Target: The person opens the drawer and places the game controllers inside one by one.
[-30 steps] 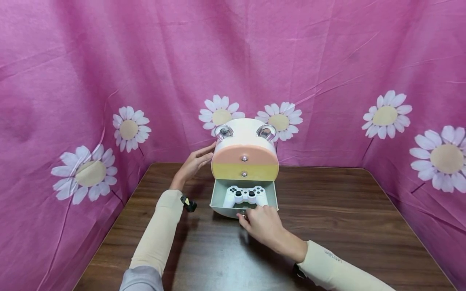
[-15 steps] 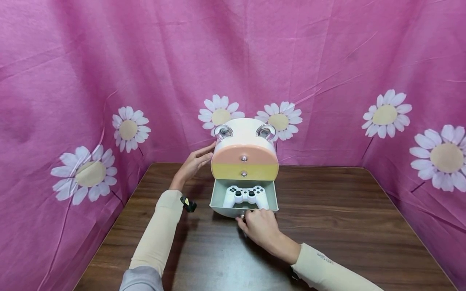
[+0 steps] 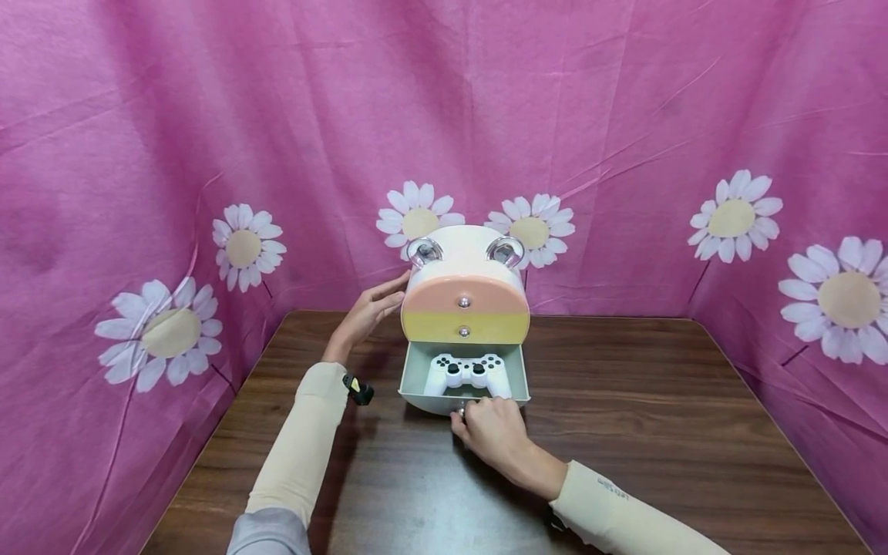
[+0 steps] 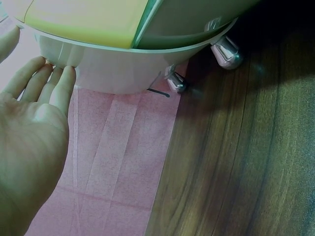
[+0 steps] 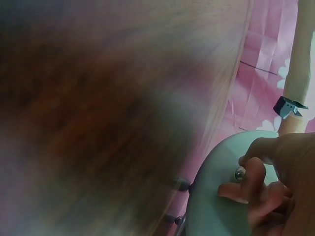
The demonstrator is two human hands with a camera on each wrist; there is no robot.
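A small rounded drawer cabinet (image 3: pixel 466 254) with a white top and peach, yellow and pale green drawers stands on the table. Its bottom green drawer (image 3: pixel 409 370) is pulled out. A white game controller (image 3: pixel 466 371) lies inside it. My right hand (image 3: pixel 501 438) is at the drawer's front, thumb and curled fingers around the small metal knob (image 5: pixel 239 173). At the cabinet's left side, my left hand (image 3: pixel 368 317) rests its fingertips on the white wall; in the left wrist view its fingers (image 4: pixel 63 91) are extended, with the palm showing.
Two shiny round ornaments (image 3: pixel 506 251) stick up from the cabinet top. Metal feet (image 4: pixel 226 53) hold it off the brown wooden table (image 3: pixel 624 416). A pink curtain (image 3: pixel 590 116) with white daisies surrounds the table's back and sides.
The right hand and forearm have shifted slightly left and the fingers have closed in at the knob. The drawer stays pulled out, and the left hand keeps its place.
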